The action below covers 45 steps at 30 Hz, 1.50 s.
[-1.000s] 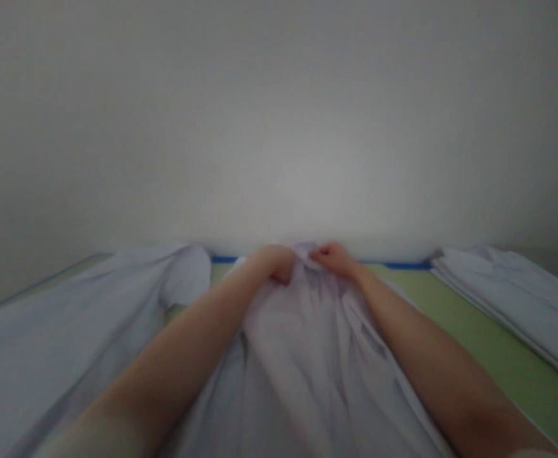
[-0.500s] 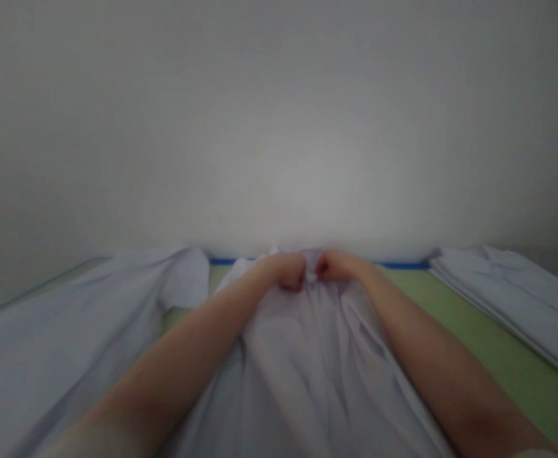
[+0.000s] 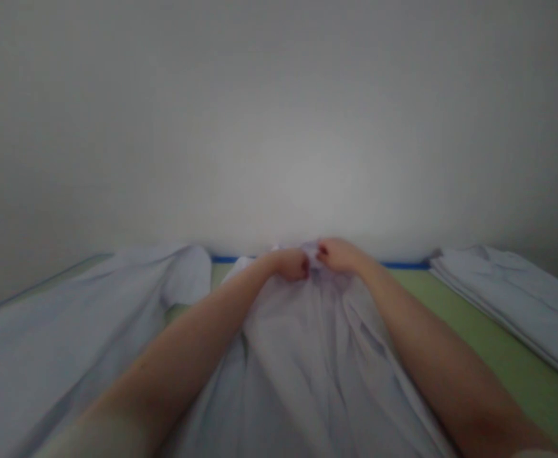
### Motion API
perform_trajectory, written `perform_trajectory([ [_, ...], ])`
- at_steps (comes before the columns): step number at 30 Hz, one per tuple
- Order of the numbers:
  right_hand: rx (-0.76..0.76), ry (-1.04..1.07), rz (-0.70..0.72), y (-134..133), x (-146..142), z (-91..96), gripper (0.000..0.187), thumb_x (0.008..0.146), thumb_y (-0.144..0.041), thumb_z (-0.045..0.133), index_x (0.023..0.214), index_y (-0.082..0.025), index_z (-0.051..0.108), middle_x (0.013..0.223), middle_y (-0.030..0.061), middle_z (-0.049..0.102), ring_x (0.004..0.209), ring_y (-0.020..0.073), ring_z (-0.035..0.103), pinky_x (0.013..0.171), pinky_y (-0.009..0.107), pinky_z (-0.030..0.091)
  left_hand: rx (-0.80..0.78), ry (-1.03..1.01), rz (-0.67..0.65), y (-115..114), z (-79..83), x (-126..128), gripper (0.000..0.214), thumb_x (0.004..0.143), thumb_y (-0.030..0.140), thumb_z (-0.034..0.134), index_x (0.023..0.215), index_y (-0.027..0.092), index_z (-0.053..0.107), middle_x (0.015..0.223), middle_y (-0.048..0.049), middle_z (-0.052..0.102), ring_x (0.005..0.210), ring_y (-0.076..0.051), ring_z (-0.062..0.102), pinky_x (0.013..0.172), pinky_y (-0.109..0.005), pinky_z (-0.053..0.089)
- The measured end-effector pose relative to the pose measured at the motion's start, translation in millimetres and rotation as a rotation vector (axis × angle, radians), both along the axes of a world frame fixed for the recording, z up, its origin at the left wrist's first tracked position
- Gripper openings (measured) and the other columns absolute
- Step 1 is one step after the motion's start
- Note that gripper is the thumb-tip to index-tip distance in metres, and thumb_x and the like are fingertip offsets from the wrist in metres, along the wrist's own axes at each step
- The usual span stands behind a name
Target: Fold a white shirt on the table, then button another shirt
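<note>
A white garment [image 3: 298, 356], shirt-like, spreads out in front of me with long creases running toward its far end. My left hand [image 3: 292, 264] is closed on the cloth at that far end. Just to the right, my right hand [image 3: 338, 256] pinches the same edge, its fingers curled around a small gathered part that looks like a collar. Only a narrow strip of cloth shows between the two hands. The picture is dim and blurred, so the fingertips and the detail of the gripped edge are hard to make out.
Another white garment [image 3: 92, 324] with a sleeve-like flap lies on the left. On the right is a flat stack of folded white cloth [image 3: 512, 286]. Beneath them is a green table surface [image 3: 455, 312] with a blue edge [image 3: 400, 264], against a pale wall [image 3: 279, 127].
My right hand has risen slightly with the edge of the cloth. My left hand has shifted a little up and to the right. Both keep hold of the garment.
</note>
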State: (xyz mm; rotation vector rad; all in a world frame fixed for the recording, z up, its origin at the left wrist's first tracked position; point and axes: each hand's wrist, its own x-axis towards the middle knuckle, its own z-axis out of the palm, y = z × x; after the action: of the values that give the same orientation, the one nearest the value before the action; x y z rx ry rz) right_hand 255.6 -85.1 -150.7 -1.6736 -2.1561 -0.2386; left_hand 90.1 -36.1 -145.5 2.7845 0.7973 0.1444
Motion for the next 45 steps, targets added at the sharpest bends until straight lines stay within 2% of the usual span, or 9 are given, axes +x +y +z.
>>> perform_trajectory([
  [4,0.078,-0.001,-0.037,-7.6,-11.3,5.3,0.017,0.08,-0.026,0.051,0.073,-0.016,0.063,0.073,0.0078,0.064,0.062,0.0145,0.051,0.056,0.026,0.029,-0.19,-0.121,0.054,0.3,-0.1,-7.1,0.029,0.073,0.032,0.052,0.049,0.016,0.056,0.042,-0.0006,0.05,0.041,-0.01,0.043,0.051,-0.024,0.036],
  [8,0.126,-0.009,-0.111,-16.0,-20.2,-10.9,0.017,0.082,-0.027,0.05,0.078,-0.017,0.062,0.079,0.0097,0.065,0.068,0.0173,0.054,0.059,0.027,0.031,-0.458,-0.428,0.192,-9.5,-31.4,-2.5,0.024,0.076,0.032,0.052,0.061,0.015,0.056,0.049,-0.0003,0.051,0.044,-0.009,0.045,0.047,-0.022,0.036],
  [12,0.128,0.052,-0.111,-23.1,-19.7,-35.0,0.016,0.085,-0.026,0.046,0.082,-0.018,0.06,0.082,0.0089,0.065,0.073,0.0183,0.056,0.062,0.027,0.033,-0.704,-0.591,0.209,-16.7,-65.5,2.8,0.024,0.082,0.034,0.046,0.068,0.015,0.052,0.055,-0.0009,0.053,0.045,-0.009,0.049,0.045,-0.021,0.039],
  [16,0.09,0.087,-0.114,-24.5,-15.4,-45.6,0.018,0.086,-0.027,0.044,0.08,-0.017,0.058,0.079,0.0078,0.064,0.071,0.0171,0.055,0.062,0.026,0.033,-0.848,-0.773,0.197,-14.0,-77.2,2.3,0.019,0.08,0.03,0.051,0.07,0.014,0.051,0.058,0.0003,0.053,0.046,-0.007,0.049,0.044,-0.019,0.04],
  [21,0.045,0.076,-0.081,-27.5,-12.8,-40.4,0.021,0.086,-0.03,0.044,0.08,-0.017,0.06,0.079,0.006,0.064,0.072,0.0156,0.055,0.062,0.024,0.033,-0.831,-0.829,0.209,-12.9,-81.0,4.2,0.015,0.08,0.027,0.052,0.072,0.014,0.051,0.061,-0.0008,0.056,0.047,-0.007,0.051,0.044,-0.019,0.041],
  [25,0.033,0.031,-0.09,-35.2,-14.6,-32.1,0.022,0.084,-0.031,0.046,0.079,-0.017,0.061,0.077,0.005,0.065,0.072,0.0153,0.056,0.062,0.024,0.032,-0.757,-0.816,0.226,-13.6,-85.3,6.5,0.022,0.081,0.035,0.052,0.072,0.015,0.051,0.059,-0.0009,0.057,0.046,-0.009,0.052,0.044,-0.021,0.042],
  [31,0.013,-0.059,-0.171,-44.5,-24.2,-25.1,0.023,0.081,-0.03,0.047,0.077,-0.017,0.065,0.077,0.0078,0.066,0.072,0.0177,0.058,0.064,0.026,0.034,-0.597,-0.748,0.237,-8.7,-89.6,4.9,0.027,0.081,0.04,0.051,0.074,0.014,0.056,0.06,-0.0029,0.06,0.047,-0.009,0.054,0.044,-0.019,0.04],
  [39,0.012,-0.126,-0.256,-46.3,-24.2,-23.1,0.024,0.079,-0.028,0.047,0.079,-0.017,0.068,0.079,0.0104,0.067,0.075,0.0206,0.061,0.068,0.028,0.038,-0.535,-0.717,0.209,-13.1,-88.0,5.9,0.025,0.081,0.036,0.049,0.074,0.015,0.058,0.057,-0.002,0.06,0.048,-0.01,0.055,0.045,-0.02,0.041],
  [45,-0.002,-0.099,-0.151,-45.5,-20.7,-22.3,0.023,0.077,-0.028,0.048,0.074,-0.019,0.069,0.075,0.0076,0.068,0.072,0.0182,0.06,0.063,0.026,0.035,-0.447,-0.711,0.225,-11.4,-88.4,4.4,0.03,0.081,0.041,0.049,0.076,0.015,0.062,0.06,-0.0028,0.062,0.05,-0.01,0.055,0.047,-0.02,0.04],
])
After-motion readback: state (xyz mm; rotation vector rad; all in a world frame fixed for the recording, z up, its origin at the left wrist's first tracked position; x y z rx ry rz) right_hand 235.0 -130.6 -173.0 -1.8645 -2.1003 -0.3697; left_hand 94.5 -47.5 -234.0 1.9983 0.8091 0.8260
